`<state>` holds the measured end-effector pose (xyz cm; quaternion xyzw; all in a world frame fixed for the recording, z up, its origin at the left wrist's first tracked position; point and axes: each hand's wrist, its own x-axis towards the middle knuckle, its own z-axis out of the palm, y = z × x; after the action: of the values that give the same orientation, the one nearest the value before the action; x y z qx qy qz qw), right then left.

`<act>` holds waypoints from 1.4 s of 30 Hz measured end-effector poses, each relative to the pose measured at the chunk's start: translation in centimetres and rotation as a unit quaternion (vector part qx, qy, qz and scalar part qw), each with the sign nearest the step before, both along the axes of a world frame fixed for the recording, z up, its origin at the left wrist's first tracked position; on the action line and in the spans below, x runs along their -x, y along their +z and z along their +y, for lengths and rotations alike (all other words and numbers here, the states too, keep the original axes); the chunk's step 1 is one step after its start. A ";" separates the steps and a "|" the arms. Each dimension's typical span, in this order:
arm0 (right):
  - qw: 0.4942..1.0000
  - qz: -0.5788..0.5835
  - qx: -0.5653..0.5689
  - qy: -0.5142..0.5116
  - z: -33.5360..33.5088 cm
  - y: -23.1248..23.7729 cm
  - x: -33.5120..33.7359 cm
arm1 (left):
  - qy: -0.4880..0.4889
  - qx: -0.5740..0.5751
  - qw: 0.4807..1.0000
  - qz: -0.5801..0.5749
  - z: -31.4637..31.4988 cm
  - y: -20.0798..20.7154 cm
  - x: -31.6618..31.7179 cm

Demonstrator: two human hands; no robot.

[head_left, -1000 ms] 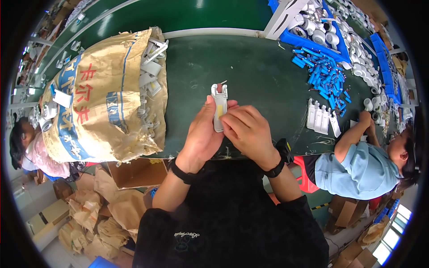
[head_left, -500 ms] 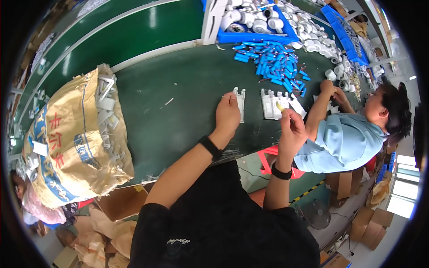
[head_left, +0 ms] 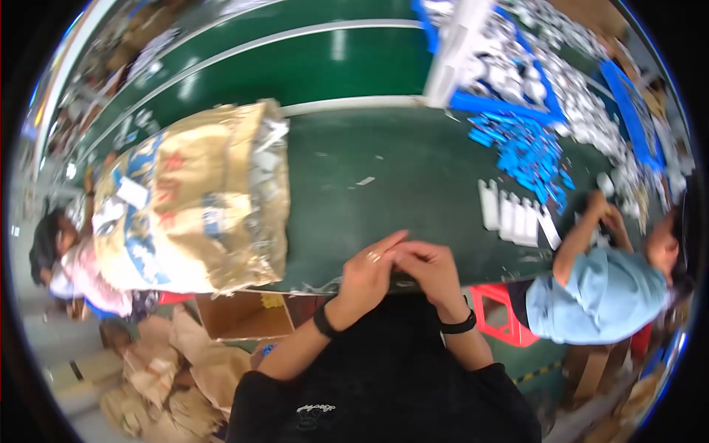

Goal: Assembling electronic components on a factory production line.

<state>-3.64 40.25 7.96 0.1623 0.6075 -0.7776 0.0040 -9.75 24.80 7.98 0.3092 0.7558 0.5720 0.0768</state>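
Watching from far away, I see my bare left hand (head_left: pixel 367 273) and bare right hand (head_left: pixel 430 269) close together by the near edge of the long dark green desk (head_left: pixel 332 214). The fingers are bent and the tips meet. I can't tell if they pinch anything, because that spot is hidden and blurry. I think this is a small, fiddly fingertip step. The next move seems to need a clear look at those tips, and soft, careful fingers. The long, flat, white plastic pieces (head_left: pixel 519 221) lie in a row to the right, well apart from my hands. Behind them is a heap of small blue tubes (head_left: pixel 528 151), then a blue plastic bin (head_left: pixel 509 108) of white parts. A big tan sack (head_left: pixel 192 166) sits on the left. Below are a brown cardboard box (head_left: pixel 247 314) and crumpled brown paper bags (head_left: pixel 166 369). A person in a light blue shirt (head_left: pixel 598 295) is on the right.
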 end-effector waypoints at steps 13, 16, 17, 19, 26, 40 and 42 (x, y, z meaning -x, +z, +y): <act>0.813 0.296 -0.502 0.000 -17.7 -6.7 29.2 | 0.485 0.673 0.558 -0.016 -38.4 -24.4 -7.0; 0.867 0.230 -0.441 0.041 -16.0 -5.9 28.3 | 0.355 0.533 0.650 -0.409 -39.5 -23.8 -5.0; 0.869 0.309 -0.383 0.044 -15.8 -5.2 27.7 | 0.314 0.506 0.642 -0.483 -41.1 -25.8 -5.0; 0.824 0.185 -0.528 0.089 -13.9 -5.0 26.0 | 0.436 0.621 0.633 -0.155 -38.7 -26.4 -7.2; 0.964 -0.017 -0.140 0.225 -9.1 -2.5 20.9 | 0.300 0.494 0.775 -0.257 -32.0 -14.4 -5.3; 0.918 -0.028 0.331 0.216 -4.9 2.4 11.1 | 0.105 -0.355 0.889 -0.269 -9.6 1.0 7.3; 0.910 -0.038 0.350 0.217 -4.4 2.3 10.0 | 0.029 -0.342 0.885 -0.314 -7.3 2.4 7.4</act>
<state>-13.63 35.88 10.28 0.0435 0.3160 -0.9135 0.2524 -17.19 17.53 10.41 0.0980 0.4579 0.8645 0.1830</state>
